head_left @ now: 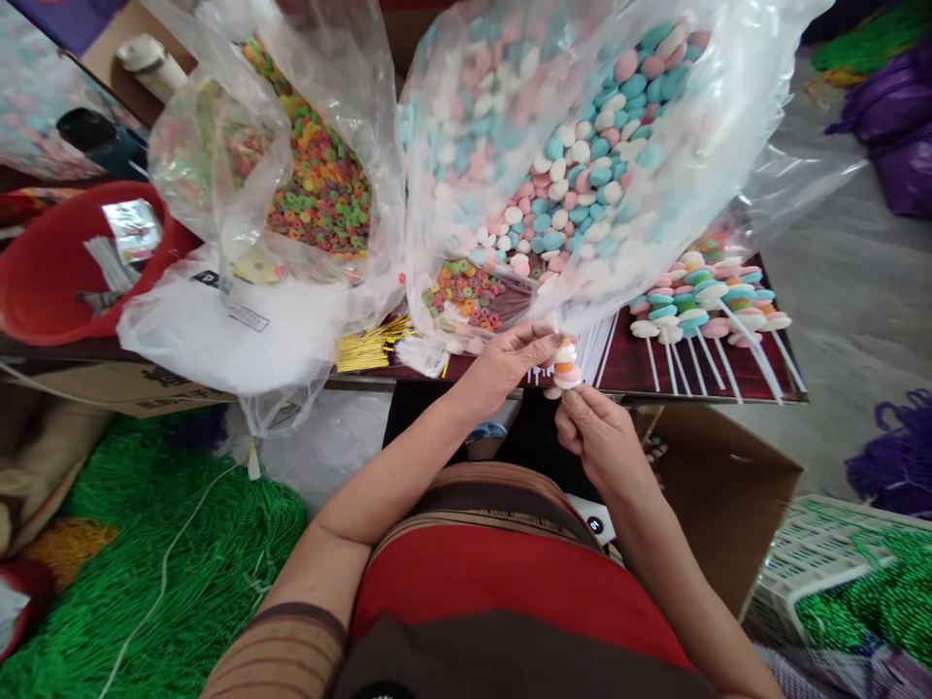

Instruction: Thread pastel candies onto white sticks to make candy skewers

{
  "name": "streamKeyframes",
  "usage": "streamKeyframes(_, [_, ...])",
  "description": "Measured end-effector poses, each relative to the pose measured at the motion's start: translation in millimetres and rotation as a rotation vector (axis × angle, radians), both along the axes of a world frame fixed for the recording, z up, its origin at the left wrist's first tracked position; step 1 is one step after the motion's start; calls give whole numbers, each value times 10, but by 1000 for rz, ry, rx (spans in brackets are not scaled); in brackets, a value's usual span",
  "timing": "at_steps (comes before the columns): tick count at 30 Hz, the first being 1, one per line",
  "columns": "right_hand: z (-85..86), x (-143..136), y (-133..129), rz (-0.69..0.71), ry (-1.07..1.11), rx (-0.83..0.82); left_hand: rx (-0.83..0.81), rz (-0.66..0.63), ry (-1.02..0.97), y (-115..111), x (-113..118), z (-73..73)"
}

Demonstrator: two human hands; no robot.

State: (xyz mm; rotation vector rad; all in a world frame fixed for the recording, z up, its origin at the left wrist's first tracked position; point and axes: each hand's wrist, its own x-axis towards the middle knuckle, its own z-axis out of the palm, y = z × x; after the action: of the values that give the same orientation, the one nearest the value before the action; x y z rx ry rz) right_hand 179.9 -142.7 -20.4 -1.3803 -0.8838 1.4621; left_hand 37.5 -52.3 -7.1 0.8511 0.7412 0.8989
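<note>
Between my hands is a candy skewer (566, 366), a short stack of white, orange and pink sweets. My left hand (518, 354) pinches its upper end, where a bit of white stick shows. From below, my right hand (593, 424) grips the bottom of the stack, fingers closed. White sticks (601, 345) lie on the dark red table just behind. Finished-looking candy skewers (706, 296) are piled to the right, their sticks pointing toward me. Behind my hands a big clear bag of pink, blue and white candies (568, 184) lies open, with small ring candies (470, 291) at its mouth.
A second bag holds coloured ring candies (320, 184). Gold twist ties (371, 345) lie near the table edge. At left sit a red basin (44, 282) and white plastic bags (211, 320). Below right stand a cardboard box (720, 495) and a white crate (801, 553).
</note>
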Motion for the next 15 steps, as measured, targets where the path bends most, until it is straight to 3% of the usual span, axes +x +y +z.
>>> streamKeyframes(3, [-38, -19, 49, -49, 79, 29, 266, 7, 292, 204, -141, 64])
streamKeyframes(5, [-31, -22, 62, -61, 100, 42, 466, 147, 588, 423, -256, 60])
streamKeyframes(7, [-7, -18, 65, -67, 112, 41, 571, 240, 890, 658, -356, -7])
streamKeyframes(9, [19, -11, 65, -74, 110, 37, 620, 201, 1095, 855, -428, -117])
streamKeyframes(12, [40, 4, 68, -81, 93, 39, 676, 158, 1195, 1007, -484, -249])
streamKeyframes(15, [39, 21, 69, -67, 55, 47, 658, 236, 1096, 979, -499, -239])
